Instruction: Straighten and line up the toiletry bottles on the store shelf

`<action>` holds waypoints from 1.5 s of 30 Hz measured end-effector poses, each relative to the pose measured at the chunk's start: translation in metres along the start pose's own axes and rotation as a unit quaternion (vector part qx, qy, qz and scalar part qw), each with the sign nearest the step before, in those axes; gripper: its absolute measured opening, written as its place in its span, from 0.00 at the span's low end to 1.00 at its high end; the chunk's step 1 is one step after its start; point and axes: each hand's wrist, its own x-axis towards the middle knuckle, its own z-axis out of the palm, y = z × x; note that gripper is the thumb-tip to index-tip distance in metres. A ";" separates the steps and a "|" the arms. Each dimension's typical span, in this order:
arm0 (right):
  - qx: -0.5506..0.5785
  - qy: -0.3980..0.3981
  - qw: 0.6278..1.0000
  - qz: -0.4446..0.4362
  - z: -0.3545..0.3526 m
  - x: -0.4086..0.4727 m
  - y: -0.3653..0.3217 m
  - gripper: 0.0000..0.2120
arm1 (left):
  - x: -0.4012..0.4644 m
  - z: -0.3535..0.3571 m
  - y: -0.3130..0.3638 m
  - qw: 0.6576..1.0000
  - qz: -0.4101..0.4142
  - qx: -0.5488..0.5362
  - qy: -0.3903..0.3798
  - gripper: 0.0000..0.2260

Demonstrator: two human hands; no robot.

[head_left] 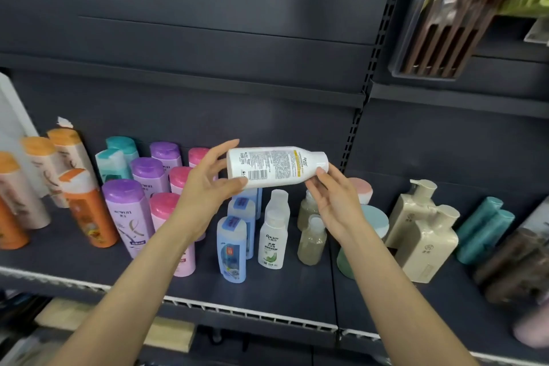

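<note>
A white bottle (276,166) lies sideways in the air above the dark shelf (297,291), its back label and barcode facing me. My left hand (208,184) grips its base end between thumb and fingers. My right hand (332,196) pinches its cap end. Below stand two more white bottles (272,242), a row of blue bottles (232,249) and two olive bottles (312,242). Purple bottles (126,211) and pink bottles (166,211) stand in rows to the left, partly hidden by my left arm.
Orange and peach bottles (86,208) and teal-capped ones (114,162) fill the left of the shelf. Cream pump bottles (424,235), teal bottles (487,229) and dark bottles (511,267) stand on the right. A green jar with a pale blue lid (377,217) sits behind my right arm.
</note>
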 end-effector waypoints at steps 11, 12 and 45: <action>0.014 -0.014 0.999 0.037 0.005 -0.006 0.010 0.11 | -0.016 0.000 0.014 0.925 0.251 0.280 -0.058 0.27; 0.013 -0.014 0.999 0.039 0.005 -0.006 0.010 0.12 | -0.016 0.000 0.014 0.922 0.256 0.285 -0.059 0.27; -0.189 -0.027 0.979 -0.070 0.010 0.015 0.002 0.11 | 0.029 -0.006 -0.039 0.983 -0.170 -0.006 0.063 0.14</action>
